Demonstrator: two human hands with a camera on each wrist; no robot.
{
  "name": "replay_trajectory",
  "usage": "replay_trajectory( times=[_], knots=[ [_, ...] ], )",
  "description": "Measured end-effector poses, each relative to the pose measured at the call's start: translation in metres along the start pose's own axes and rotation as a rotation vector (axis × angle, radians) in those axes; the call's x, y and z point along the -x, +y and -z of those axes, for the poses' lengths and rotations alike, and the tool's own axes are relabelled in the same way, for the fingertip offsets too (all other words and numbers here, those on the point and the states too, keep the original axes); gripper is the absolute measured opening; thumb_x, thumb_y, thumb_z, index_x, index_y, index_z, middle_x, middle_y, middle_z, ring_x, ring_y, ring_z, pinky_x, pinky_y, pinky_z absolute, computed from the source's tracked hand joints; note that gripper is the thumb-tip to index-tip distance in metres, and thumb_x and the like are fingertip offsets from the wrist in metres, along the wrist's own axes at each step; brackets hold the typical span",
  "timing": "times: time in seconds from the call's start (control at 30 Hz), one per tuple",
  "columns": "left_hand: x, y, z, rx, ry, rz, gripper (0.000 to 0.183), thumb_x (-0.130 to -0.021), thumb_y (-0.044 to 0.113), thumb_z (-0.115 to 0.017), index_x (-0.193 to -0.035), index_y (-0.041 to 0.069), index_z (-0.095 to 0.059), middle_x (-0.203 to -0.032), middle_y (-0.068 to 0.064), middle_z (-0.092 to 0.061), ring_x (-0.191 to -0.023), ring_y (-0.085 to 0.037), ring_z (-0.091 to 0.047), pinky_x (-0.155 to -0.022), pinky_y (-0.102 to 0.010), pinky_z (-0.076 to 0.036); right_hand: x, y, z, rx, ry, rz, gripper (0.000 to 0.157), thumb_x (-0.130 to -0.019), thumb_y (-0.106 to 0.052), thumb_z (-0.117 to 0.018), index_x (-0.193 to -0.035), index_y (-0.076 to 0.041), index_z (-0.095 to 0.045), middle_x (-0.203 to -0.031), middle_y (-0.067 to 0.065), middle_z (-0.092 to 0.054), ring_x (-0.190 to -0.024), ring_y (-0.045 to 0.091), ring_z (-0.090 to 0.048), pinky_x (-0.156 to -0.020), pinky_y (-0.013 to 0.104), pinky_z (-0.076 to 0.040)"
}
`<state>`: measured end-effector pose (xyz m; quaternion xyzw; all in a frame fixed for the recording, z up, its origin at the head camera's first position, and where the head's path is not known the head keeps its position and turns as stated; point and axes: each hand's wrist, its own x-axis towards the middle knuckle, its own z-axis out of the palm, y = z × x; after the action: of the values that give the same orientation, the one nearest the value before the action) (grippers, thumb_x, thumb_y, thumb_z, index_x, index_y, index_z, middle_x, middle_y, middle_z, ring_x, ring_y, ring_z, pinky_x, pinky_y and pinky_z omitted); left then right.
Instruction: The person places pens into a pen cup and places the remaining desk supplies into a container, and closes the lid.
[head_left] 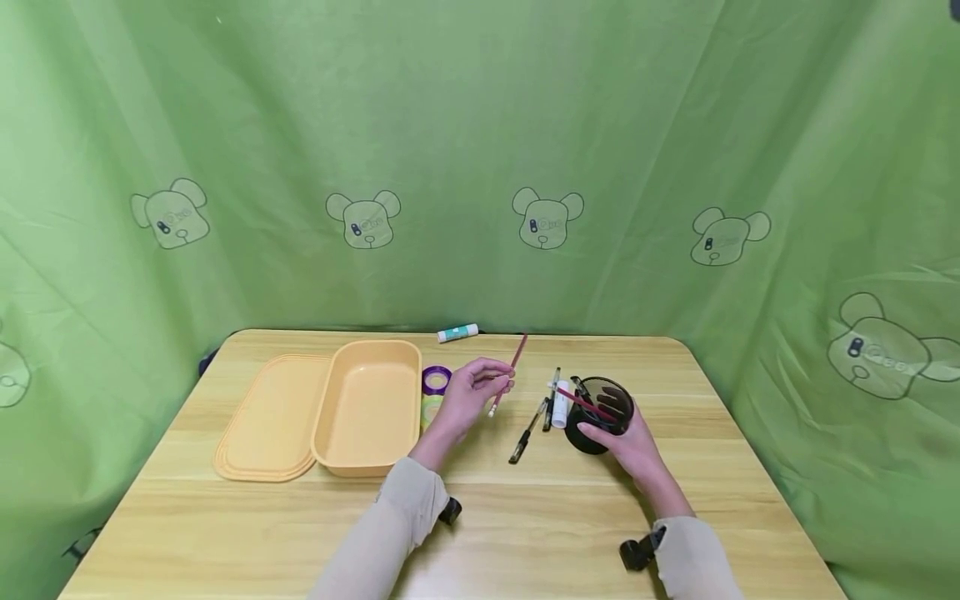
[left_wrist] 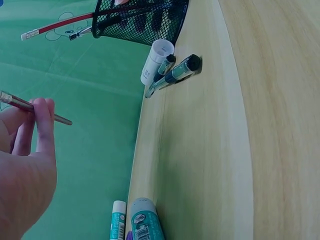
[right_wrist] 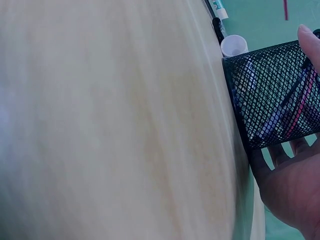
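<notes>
My left hand (head_left: pixel 471 398) pinches a dark red pencil (head_left: pixel 518 352) between thumb and fingertips above the middle of the table; its white eraser end points down toward me. My right hand (head_left: pixel 636 448) grips a black mesh pen cup (right_wrist: pixel 275 95) around its side. The cup tilts to the left. A red pencil (left_wrist: pixel 62 22) and a pen stick out of its mouth, eraser end outward. Beside the cup lie a white tube-shaped stick (head_left: pixel 560 407) and several pens, among them a clear pen with a black cap (head_left: pixel 519 448).
Left of my left hand stands an orange plastic box (head_left: pixel 367 408), its lid (head_left: pixel 266 417) lying flat beside it. A purple tape ring (head_left: pixel 437 380) and a green one (head_left: pixel 430 408) sit against the box's right side. A glue stick (head_left: pixel 457 332) lies at the table's back edge.
</notes>
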<state>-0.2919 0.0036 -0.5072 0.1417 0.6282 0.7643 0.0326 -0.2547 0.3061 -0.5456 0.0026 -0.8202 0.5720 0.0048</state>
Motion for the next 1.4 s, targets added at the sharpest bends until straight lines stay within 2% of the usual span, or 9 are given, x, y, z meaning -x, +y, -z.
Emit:
replay_trajectory(
  times=[0.1, 0.3, 0.47, 0.67, 0.83, 0.93, 1.17, 1.4],
  knots=[
    [-0.0003, 0.0005, 0.0003, 0.03, -0.013, -0.016, 0.023, -0.1, -0.003, -0.061, -0.122, -0.004, -0.068, -0.122, -0.029, -0.069, -0.104, -0.026, -0.075, -0.096, -0.033, -0.061, 0.001, -0.0003, -0.0002, 0.006, 0.001, 0.009, 0.093, -0.09, -0.017, -0.082, -0.162, -0.007, -0.025, -0.16, 0.027, -0.039, -0.148, 0.04, -0.04, -0.098, 0.003, -0.036],
    [-0.0003, 0.0018, 0.0008, 0.073, -0.06, -0.057, 0.029, -0.102, -0.01, -0.05, -0.128, -0.008, -0.064, -0.129, -0.034, -0.064, -0.12, -0.038, -0.068, -0.106, -0.038, -0.055, 0.0022, -0.0008, -0.0008, 0.004, 0.006, 0.022, 0.092, -0.09, -0.017, -0.082, -0.162, -0.008, -0.025, -0.16, 0.027, -0.04, -0.147, 0.039, -0.041, -0.1, 0.003, -0.037],
    [0.0012, 0.004, 0.0006, 0.053, -0.078, -0.059, 0.036, -0.097, -0.015, -0.055, -0.13, -0.006, -0.064, -0.13, -0.032, -0.065, -0.123, -0.039, -0.066, -0.105, -0.033, -0.055, 0.0034, -0.0014, -0.0006, 0.028, 0.009, 0.019, 0.092, -0.09, -0.021, -0.082, -0.162, -0.009, -0.025, -0.159, 0.025, -0.042, -0.146, 0.038, -0.042, -0.103, 0.008, -0.039],
    [0.001, 0.004, 0.0004, 0.004, -0.025, -0.097, 0.028, -0.096, -0.003, -0.068, -0.123, 0.0, -0.07, -0.119, -0.02, -0.073, -0.113, -0.031, -0.072, -0.101, -0.03, -0.058, 0.0034, -0.0006, 0.0002, 0.031, 0.02, 0.025, 0.091, -0.089, -0.021, -0.083, -0.161, -0.009, -0.028, -0.158, 0.024, -0.045, -0.144, 0.037, -0.044, -0.101, 0.007, -0.038],
    [0.0015, 0.0046, 0.0006, 0.031, 0.011, -0.146, 0.024, -0.097, 0.0, -0.068, -0.12, -0.004, -0.07, -0.12, -0.024, -0.072, -0.105, -0.022, -0.075, -0.1, -0.033, -0.059, 0.0031, 0.0012, 0.0002, 0.015, 0.02, 0.033, 0.091, -0.088, -0.02, -0.085, -0.16, -0.009, -0.03, -0.157, 0.024, -0.046, -0.144, 0.037, -0.045, -0.099, 0.003, -0.038],
    [0.0002, 0.0051, 0.0004, 0.038, 0.031, -0.161, 0.022, -0.098, 0.0, -0.067, -0.118, -0.008, -0.069, -0.121, -0.028, -0.071, -0.103, -0.021, -0.075, -0.098, -0.034, -0.06, 0.0038, 0.0014, 0.0003, 0.0, 0.016, 0.033, 0.091, -0.089, -0.019, -0.084, -0.16, -0.01, -0.03, -0.158, 0.024, -0.044, -0.144, 0.037, -0.045, -0.098, 0.003, -0.038],
    [-0.0046, 0.0056, -0.0031, -0.021, 0.121, -0.161, 0.021, -0.097, 0.01, -0.072, -0.115, -0.001, -0.072, -0.117, -0.017, -0.075, -0.102, -0.016, -0.072, -0.091, -0.03, -0.062, 0.0037, 0.0024, 0.0, -0.001, 0.026, 0.03, 0.09, -0.088, -0.018, -0.085, -0.16, -0.009, -0.031, -0.157, 0.025, -0.045, -0.143, 0.038, -0.045, -0.097, 0.003, -0.039],
    [-0.0048, 0.0062, -0.006, 0.102, 0.124, -0.169, 0.024, -0.099, 0.003, -0.067, -0.119, -0.008, -0.065, -0.119, -0.025, -0.071, -0.105, -0.015, -0.071, -0.092, -0.036, -0.063, 0.0032, 0.0013, -0.001, 0.017, 0.021, 0.045, 0.091, -0.088, -0.019, -0.084, -0.16, -0.008, -0.03, -0.157, 0.024, -0.045, -0.143, 0.037, -0.045, -0.099, 0.004, -0.038]
  ],
)
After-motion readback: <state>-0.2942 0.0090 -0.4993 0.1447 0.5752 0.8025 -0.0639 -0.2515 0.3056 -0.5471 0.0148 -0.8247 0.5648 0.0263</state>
